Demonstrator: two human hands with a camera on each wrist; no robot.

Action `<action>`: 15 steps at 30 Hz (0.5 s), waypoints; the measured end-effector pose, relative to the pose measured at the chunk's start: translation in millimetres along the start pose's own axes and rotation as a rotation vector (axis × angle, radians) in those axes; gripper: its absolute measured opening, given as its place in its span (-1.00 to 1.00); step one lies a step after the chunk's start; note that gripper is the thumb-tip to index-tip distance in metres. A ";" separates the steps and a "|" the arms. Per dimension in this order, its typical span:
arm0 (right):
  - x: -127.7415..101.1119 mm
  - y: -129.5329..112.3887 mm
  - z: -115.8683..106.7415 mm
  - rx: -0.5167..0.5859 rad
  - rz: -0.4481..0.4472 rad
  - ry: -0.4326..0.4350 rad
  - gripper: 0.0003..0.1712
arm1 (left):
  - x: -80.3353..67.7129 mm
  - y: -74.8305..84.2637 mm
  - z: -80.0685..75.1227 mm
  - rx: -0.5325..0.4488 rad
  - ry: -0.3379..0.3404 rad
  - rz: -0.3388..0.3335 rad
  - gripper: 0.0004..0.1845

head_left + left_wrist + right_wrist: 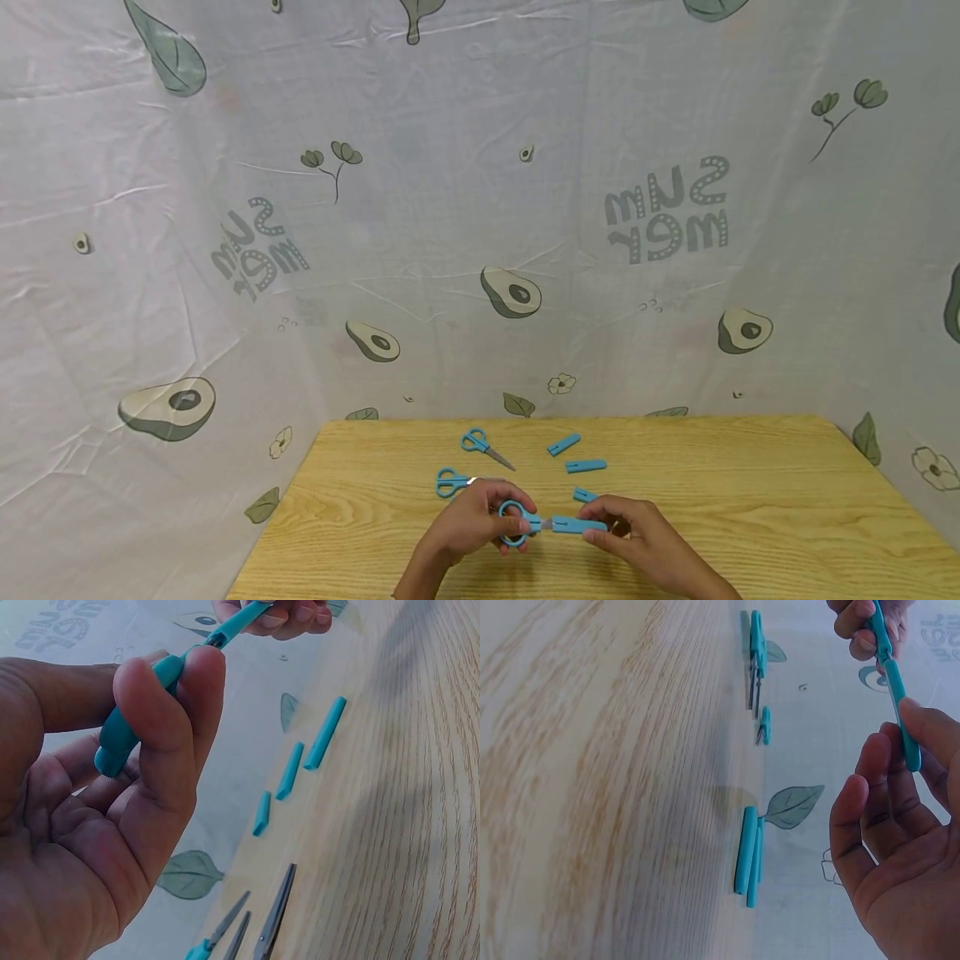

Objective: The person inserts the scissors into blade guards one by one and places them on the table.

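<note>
Light-blue scissors (pixel 535 525) are in my left hand (pixel 468 521), which pinches the finger loops between thumb and fingers. My right hand (pixel 641 535) holds a long blue blade cap (pixel 573 525) between thumb and fingertips. The cap covers the front of the blades, and a short stretch of metal shows between cap and handle. In the right wrist view, cap (pixel 900 712) and scissors form nearly one line. Both hands are raised above the table.
On the wooden table (pixel 750 483), two more blue scissors, one farther back (pixel 474 441) and one nearer (pixel 448 482), lie uncapped to the left. Three loose caps lie to the right: a back one (pixel 564 444), a middle one (pixel 587 466) and a front one (pixel 583 495). A printed curtain (pixel 450 250) hangs behind.
</note>
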State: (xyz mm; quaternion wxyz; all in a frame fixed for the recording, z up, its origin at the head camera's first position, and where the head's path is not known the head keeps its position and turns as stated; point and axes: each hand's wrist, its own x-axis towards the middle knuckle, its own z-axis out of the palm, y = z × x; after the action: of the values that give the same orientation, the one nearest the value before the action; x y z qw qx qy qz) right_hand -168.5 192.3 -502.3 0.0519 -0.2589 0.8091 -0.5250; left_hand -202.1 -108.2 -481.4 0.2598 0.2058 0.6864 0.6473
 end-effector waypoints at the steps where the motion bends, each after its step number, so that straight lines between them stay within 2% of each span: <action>1: -0.1 0.1 0.2 -0.002 -0.005 0.001 -0.79 | 0.0 0.1 0.1 0.000 -0.003 0.001 -0.83; 15: -0.1 -0.3 1.7 -0.007 -0.014 0.012 -0.79 | 3.3 -3.7 1.5 0.012 -0.011 0.033 -0.81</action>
State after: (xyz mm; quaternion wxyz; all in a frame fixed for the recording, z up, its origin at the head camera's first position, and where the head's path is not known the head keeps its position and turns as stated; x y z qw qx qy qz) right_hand -167.7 190.9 -502.8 0.0427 -0.2615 0.8094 -0.5241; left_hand -203.5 -105.2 -485.4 0.2518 0.2222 0.6852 0.6464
